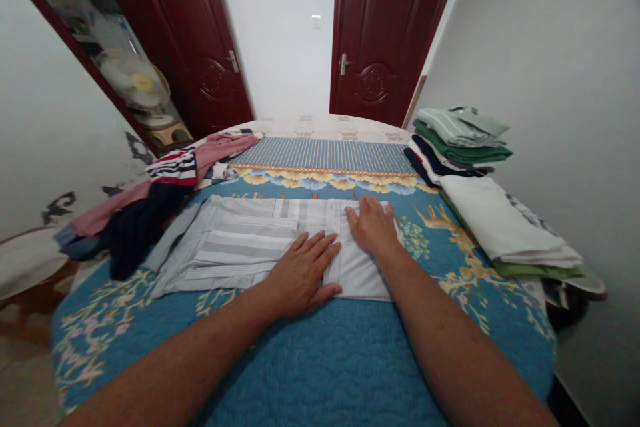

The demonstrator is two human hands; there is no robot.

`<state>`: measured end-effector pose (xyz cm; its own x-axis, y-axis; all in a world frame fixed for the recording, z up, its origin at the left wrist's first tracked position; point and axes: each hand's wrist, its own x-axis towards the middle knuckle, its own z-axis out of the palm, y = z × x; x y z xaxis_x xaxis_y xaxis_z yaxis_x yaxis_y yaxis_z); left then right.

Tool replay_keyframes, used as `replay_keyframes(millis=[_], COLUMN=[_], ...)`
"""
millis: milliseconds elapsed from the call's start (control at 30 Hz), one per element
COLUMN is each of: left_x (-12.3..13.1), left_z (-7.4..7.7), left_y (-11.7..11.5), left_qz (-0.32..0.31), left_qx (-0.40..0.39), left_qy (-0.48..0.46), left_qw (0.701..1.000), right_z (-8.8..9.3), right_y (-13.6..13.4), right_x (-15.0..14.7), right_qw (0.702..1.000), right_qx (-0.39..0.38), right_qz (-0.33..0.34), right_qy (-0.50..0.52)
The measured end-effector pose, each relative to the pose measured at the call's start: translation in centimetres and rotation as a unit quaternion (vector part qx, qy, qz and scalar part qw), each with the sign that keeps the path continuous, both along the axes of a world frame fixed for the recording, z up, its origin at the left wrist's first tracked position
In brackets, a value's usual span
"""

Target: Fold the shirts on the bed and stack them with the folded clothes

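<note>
A grey and white striped shirt point(245, 240) lies flat on the blue floral cover point(320, 353), folded into a long strip with a sleeve laid along it. My left hand point(304, 275) rests on the middle of the shirt, fingers spread and thumb near its lower edge. On the shirt's right part lies my right hand point(371, 227), palm down, with its fingers at the far edge and the thumb apart. Neither hand grips the cloth.
Loose pink and navy clothes point(150, 210) lie at the left. Folded green and dark clothes point(457, 140) are stacked at the back right, with a folded white garment point(510, 220) nearer. Beyond stand two red doors point(385, 20) and a fan point(137, 83).
</note>
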<state>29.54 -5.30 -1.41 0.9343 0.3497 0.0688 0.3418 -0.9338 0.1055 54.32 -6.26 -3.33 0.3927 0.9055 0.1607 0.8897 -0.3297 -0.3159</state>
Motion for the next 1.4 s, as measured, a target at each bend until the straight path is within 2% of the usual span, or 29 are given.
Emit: replay_keyframes(millis=[267,500,900,1100,1233,1400], left_x=[-0.2,-0.2,-0.1,-0.4,-1.2,-2.8], left_z=[-0.6,-1.1,-1.8,-1.0,0.6,2.3], left_y=[-0.3,-0.2,-0.2,-0.5,0.1,3.1], left_qz=[-0.011,-0.017,-0.021,-0.016,-0.004,0.130], left_qx=[-0.014,-0.019,-0.008,0.019,0.027,0.023], left_qy=[-0.057,-0.081,-0.095,-0.077,-0.071,-0.129], left_qw=[0.998,0.996,0.995,0.997,0.997,0.983], right_z=[-0.4,-0.8,-2.9,-3.7,-2.3,1.5], right_y=[-0.7,-3.8,-12.2,-15.2,-15.2,-12.8], right_x=[1.5,1.9,-1.3,-3.5,-3.1,0.8], right_qw=[0.993,0.987,0.978,0.979,0.987,0.975], right_qx=[-0.037,-0.038,-0.053,-0.048,0.000,0.038], right_qz=[-0.097,-0.141,-0.119,-0.117,-0.115,-0.204], right_qy=[-0.049,-0.073,-0.163,-0.161,-0.110,0.074])
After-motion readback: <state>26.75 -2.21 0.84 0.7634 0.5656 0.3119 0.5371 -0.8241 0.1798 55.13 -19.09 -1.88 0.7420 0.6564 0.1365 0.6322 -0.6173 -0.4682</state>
